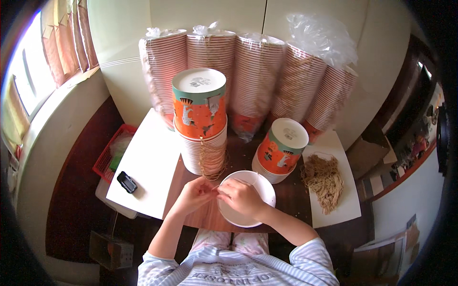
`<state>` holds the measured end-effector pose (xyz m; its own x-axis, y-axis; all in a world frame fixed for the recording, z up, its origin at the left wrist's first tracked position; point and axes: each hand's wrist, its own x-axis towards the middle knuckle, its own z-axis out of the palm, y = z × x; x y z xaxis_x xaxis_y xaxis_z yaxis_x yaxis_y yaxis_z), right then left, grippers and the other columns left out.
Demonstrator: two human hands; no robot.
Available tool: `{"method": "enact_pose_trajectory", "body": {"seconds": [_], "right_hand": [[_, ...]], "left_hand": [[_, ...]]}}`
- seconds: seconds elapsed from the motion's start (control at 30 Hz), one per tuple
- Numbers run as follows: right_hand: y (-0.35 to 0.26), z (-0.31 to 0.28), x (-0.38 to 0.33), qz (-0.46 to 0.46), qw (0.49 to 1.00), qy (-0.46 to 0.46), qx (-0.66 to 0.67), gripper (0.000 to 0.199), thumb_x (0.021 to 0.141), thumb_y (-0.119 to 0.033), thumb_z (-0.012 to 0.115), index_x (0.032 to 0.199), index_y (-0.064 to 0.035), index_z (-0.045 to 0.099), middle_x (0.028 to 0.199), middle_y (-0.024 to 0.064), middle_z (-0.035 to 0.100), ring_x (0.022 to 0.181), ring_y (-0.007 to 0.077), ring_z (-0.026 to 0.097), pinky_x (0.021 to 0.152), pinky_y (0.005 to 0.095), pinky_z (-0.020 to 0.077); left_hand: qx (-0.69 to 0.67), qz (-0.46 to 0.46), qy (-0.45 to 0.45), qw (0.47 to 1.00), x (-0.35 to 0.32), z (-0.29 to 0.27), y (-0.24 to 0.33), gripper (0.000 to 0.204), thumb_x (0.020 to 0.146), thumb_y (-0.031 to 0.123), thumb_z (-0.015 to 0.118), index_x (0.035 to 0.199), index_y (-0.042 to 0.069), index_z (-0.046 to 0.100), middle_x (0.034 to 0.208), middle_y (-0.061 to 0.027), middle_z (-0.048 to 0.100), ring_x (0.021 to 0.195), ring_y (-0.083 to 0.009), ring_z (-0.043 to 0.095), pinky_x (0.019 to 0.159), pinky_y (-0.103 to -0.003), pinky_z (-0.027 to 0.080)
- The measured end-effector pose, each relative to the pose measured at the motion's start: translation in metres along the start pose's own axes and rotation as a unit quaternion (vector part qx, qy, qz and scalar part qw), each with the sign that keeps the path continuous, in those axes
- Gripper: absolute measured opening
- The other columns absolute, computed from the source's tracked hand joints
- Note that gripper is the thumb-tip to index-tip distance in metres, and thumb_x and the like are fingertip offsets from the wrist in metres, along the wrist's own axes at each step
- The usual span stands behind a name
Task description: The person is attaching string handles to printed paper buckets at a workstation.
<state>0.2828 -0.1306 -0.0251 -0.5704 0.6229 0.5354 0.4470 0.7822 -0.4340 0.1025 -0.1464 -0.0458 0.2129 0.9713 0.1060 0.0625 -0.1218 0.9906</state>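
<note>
Left hand: my left hand (pixel 193 193), centre frame, fingers pinched shut on thin tan string (pixel 206 164).
Right hand: my right hand (pixel 242 196) curled over white paper cup (pixel 265 190), fingertips closed on the string.

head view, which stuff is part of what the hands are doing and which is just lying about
In use: left hand, right hand, white cup, string, string pile, cup stacks.
Lying about: black clip, red basket, bagged cups.
</note>
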Motion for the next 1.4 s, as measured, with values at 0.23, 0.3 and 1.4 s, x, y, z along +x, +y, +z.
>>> {"method": "enact_pose_trajectory", "body": {"seconds": [0.23,0.3,1.4], "right_hand": [[0.001,0.003,0.000,-0.023,0.997,0.024,-0.068,0.006,0.071,-0.012,0.062,0.074,-0.0063,0.061,0.071,0.0027,0.055,0.072,0.0203,0.058,0.061,0.0330,0.0477],[0.000,0.003,0.000,-0.026,0.996,0.014,-0.080,0.010,0.066,-0.008,0.066,0.074,-0.0057,0.062,0.072,0.0029,0.058,0.069,0.0214,0.058,0.059,0.0316,0.0477],[0.014,0.005,0.005,0.131,0.982,-0.038,0.134,0.011,0.072,-0.011,0.067,0.078,-0.0024,0.064,0.073,0.0071,0.061,0.063,0.0180,0.059,0.056,0.0280,0.0452]], "left_hand": [[-0.181,-0.027,0.015,0.983,0.002,0.003,0.001,0.012,0.082,0.000,0.057,0.089,0.002,0.048,0.081,-0.0026,0.056,0.078,-0.0100,0.057,0.072,-0.022,0.047],[-0.204,-0.036,0.017,0.978,0.001,0.004,-0.003,0.012,0.082,0.000,0.056,0.091,0.002,0.047,0.082,-0.0029,0.056,0.080,-0.0112,0.058,0.074,-0.022,0.047],[0.252,0.170,0.231,0.924,-0.017,0.030,-0.020,0.013,0.070,0.001,0.063,0.083,0.004,0.061,0.072,-0.0082,0.062,0.059,-0.0167,0.061,0.051,-0.026,0.049]]}}
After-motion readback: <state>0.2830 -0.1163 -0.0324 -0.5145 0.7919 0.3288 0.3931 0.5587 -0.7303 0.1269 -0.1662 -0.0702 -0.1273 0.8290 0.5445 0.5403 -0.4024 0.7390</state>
